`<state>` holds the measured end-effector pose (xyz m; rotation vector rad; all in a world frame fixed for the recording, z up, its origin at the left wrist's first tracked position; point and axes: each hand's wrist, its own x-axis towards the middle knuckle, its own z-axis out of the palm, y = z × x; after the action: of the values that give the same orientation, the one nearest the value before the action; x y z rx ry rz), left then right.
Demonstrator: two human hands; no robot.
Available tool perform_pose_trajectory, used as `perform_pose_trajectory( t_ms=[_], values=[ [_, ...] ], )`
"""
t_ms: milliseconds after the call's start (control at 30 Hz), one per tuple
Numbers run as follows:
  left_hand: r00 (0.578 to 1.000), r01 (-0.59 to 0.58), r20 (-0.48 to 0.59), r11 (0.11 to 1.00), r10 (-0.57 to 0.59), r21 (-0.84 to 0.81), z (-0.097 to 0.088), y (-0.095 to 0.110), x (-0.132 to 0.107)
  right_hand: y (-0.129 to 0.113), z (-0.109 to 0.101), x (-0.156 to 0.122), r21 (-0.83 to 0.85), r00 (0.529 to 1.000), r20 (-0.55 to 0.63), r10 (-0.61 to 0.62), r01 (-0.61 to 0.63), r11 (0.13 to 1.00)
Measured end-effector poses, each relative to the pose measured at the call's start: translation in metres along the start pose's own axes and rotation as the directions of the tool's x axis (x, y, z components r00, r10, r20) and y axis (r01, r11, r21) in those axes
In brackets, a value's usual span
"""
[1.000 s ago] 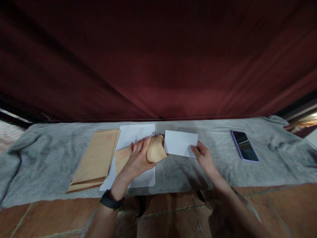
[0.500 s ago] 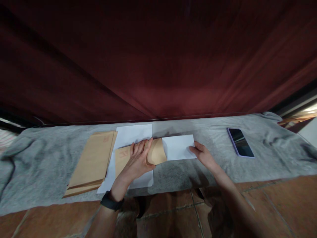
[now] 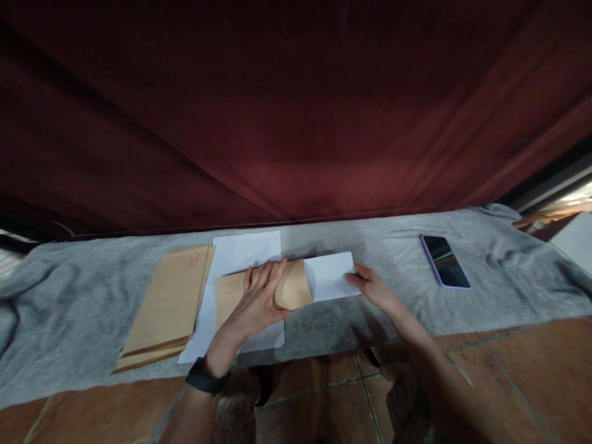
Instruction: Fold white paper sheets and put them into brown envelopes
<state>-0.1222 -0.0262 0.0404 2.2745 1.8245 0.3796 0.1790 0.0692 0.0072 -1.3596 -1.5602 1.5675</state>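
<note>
My left hand (image 3: pixel 259 302) grips a brown envelope (image 3: pixel 292 288) lying on white paper sheets (image 3: pixel 240 254), thumb under its open mouth and fingers on top, holding the mouth apart. My right hand (image 3: pixel 370 287) pinches the right end of a folded white sheet (image 3: pixel 329 277), whose left end sits inside the envelope's mouth. A black watch is on my left wrist.
A stack of brown envelopes (image 3: pixel 166 305) lies left of the white sheets. A phone (image 3: pixel 444 261) with a purple case rests to the right on the grey cloth (image 3: pixel 74 296). A dark red curtain hangs behind. Tiled floor shows in front.
My right hand has pushed the folded white sheet leftward, from beside the envelope into its open mouth. My left hand has kept its hold on the envelope.
</note>
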Motion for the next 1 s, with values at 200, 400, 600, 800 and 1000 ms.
perform_pose_trajectory(
  t_ms=[200, 400, 600, 800, 1000],
  values=[
    [1.000, -0.016, 0.014, 1.000, 0.016, 0.003, 0.003, 0.006, 0.001, 0.002, 0.014, -0.002, 0.036, 0.998, 0.056, -0.005, 0.003, 0.999],
    [0.999, -0.027, 0.027, 1.000, 0.027, 0.003, 0.006, 0.011, 0.003, 0.008, 0.031, -0.004, 0.001, 0.992, 0.128, -0.022, 0.022, 1.000],
    [0.999, -0.024, 0.041, 1.000, 0.024, -0.006, 0.006, 0.012, 0.004, 0.005, 0.024, 0.000, 0.044, 0.998, -0.021, -0.055, 0.055, 0.997],
    [0.998, -0.033, 0.047, 0.999, 0.033, -0.006, 0.007, 0.011, 0.004, 0.002, 0.018, 0.001, 0.054, 0.997, -0.047, -0.053, 0.056, 0.997],
    [0.998, -0.040, 0.048, 0.999, 0.040, 0.000, 0.008, 0.012, 0.005, 0.001, 0.027, -0.003, 0.022, 0.990, -0.063, -0.123, 0.125, 0.992]
  ],
)
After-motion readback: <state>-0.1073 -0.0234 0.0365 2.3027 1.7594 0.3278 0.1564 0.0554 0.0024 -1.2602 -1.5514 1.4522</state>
